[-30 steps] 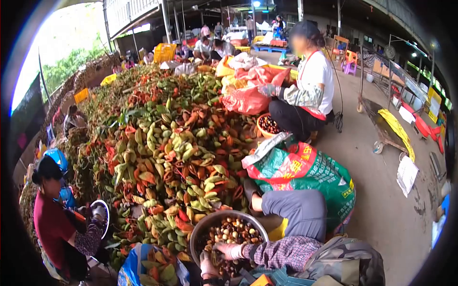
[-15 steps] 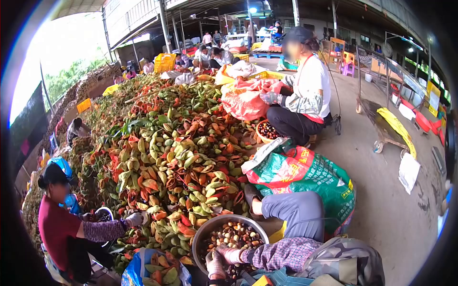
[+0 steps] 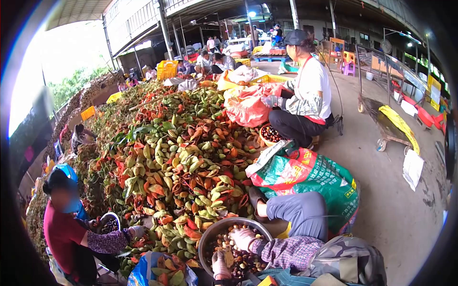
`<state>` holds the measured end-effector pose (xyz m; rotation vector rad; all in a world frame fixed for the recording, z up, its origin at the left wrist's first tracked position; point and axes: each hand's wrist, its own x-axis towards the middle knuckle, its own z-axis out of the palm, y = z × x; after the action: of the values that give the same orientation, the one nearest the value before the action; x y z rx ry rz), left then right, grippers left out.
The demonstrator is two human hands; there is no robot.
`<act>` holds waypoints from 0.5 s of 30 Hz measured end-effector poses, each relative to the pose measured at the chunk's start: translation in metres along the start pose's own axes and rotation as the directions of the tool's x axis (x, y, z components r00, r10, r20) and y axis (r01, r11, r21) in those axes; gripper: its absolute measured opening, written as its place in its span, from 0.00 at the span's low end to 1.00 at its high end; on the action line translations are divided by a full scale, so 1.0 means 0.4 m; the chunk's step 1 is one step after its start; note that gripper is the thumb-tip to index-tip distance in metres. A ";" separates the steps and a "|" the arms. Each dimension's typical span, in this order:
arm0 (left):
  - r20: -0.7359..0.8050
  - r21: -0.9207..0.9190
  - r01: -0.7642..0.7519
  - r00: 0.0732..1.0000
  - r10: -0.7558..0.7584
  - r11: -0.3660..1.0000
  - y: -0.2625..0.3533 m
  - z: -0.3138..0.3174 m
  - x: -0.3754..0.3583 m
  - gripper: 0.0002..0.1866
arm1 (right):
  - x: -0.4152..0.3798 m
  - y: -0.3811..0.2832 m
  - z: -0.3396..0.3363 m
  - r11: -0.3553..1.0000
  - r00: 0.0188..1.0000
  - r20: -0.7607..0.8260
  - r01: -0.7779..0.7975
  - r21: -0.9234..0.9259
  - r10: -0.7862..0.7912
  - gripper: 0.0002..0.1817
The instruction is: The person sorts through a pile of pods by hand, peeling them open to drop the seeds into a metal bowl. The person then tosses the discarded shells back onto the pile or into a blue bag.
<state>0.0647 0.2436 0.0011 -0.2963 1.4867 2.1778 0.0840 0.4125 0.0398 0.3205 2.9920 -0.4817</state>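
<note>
A round metal basin point(image 3: 206, 238) stands low in front of me, partly filled with shiny dark-brown and paler nuts point(image 3: 248, 261). My left hand point(image 3: 220, 267), in a light glove, is over the basin's near left side. Its fingers are bent beside a yellowish-brown piece point(image 3: 229, 258) that looks like pod shell; the grip is partly hidden. My right hand point(image 3: 243, 238), also gloved, lies over the nuts near the far side, its fingers stretched toward the left and apart from my left hand. Green and orange pods point(image 3: 191, 200) heap up against the basin's far left.
A blue and white bag of pods point(image 3: 143, 271) stands left of the basin. Beyond my leg lies a green and red sack point(image 3: 310, 186). One person point(image 3: 62, 229) sits at left by a white bucket point(image 3: 110, 223); another point(image 3: 310, 86) squats near a basket of nuts point(image 3: 271, 134).
My hands were close together over the basin and are now apart. The right has moved up toward the far side; the left has shifted slightly right. The yellowish-brown piece now shows.
</note>
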 end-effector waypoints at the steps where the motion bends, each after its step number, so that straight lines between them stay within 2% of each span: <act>1: 0.007 0.022 0.006 1.000 -0.007 1.000 -0.006 -0.003 0.001 0.22 | 0.019 -0.024 -0.026 0.988 0.992 0.100 0.064 0.141 -0.078 0.17; 2: 0.024 0.002 0.039 0.999 -0.039 0.999 -0.008 -0.002 0.008 0.23 | 0.023 -0.048 -0.051 0.953 0.968 0.186 0.109 0.284 -0.166 0.16; 3: 0.042 -0.018 0.075 0.996 -0.074 0.997 -0.015 -0.008 0.019 0.24 | -0.002 -0.074 -0.026 0.872 0.984 0.015 0.152 0.466 -0.179 0.14; 4: 0.057 -0.037 0.111 0.992 -0.109 0.993 -0.025 -0.019 0.029 0.25 | -0.006 -0.101 -0.005 0.854 0.979 0.122 0.080 0.513 -0.165 0.15; 5: 0.193 -0.158 0.100 0.979 -0.069 0.982 -0.097 -0.058 0.103 0.29 | 0.001 -0.117 0.070 0.784 0.991 0.036 0.078 0.616 -0.128 0.15; 6: 0.140 -0.210 0.247 0.965 -0.221 0.946 -0.085 -0.060 0.094 0.32 | 0.005 -0.131 0.115 0.699 0.996 -0.043 0.089 0.709 -0.082 0.16; 8: 0.135 -0.190 0.165 0.981 -0.140 0.968 -0.060 -0.042 0.063 0.36 | 0.015 -0.130 0.156 0.668 0.990 -0.105 0.142 0.730 -0.096 0.17; 9: 0.144 -0.274 0.227 0.970 -0.194 0.935 -0.037 -0.034 0.049 0.32 | 0.013 -0.134 0.163 0.651 0.986 -0.135 0.166 0.741 -0.098 0.17; 10: 0.159 -0.356 0.290 0.956 -0.248 0.888 -0.012 -0.024 0.037 0.28 | 0.021 -0.134 0.161 0.658 0.995 -0.015 0.077 0.749 -0.099 0.19; 12: 0.158 -0.407 0.315 0.949 -0.273 0.858 0.013 -0.020 0.038 0.24 | -0.021 -0.169 0.078 0.740 0.996 -0.011 0.069 0.669 -0.083 0.18; 13: 0.086 -0.311 0.172 0.985 -0.153 0.935 0.038 -0.003 0.023 0.25 | -0.013 -0.168 0.109 0.700 0.981 -0.136 0.192 0.688 -0.135 0.16; 14: 0.013 -0.197 0.038 0.999 -0.037 0.980 0.069 0.022 -0.003 0.26 | -0.007 -0.174 0.104 0.664 0.922 -0.320 0.379 0.644 -0.216 0.16; 15: 0.014 -0.212 0.061 0.998 -0.059 0.975 0.074 0.020 -0.019 0.26 | -0.032 -0.190 0.020 0.698 0.962 -0.160 0.272 0.662 -0.223 0.16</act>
<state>0.0570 0.2400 0.0317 -0.3983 1.2256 2.2885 0.0802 0.3369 0.0568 -0.0409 2.7941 -1.6403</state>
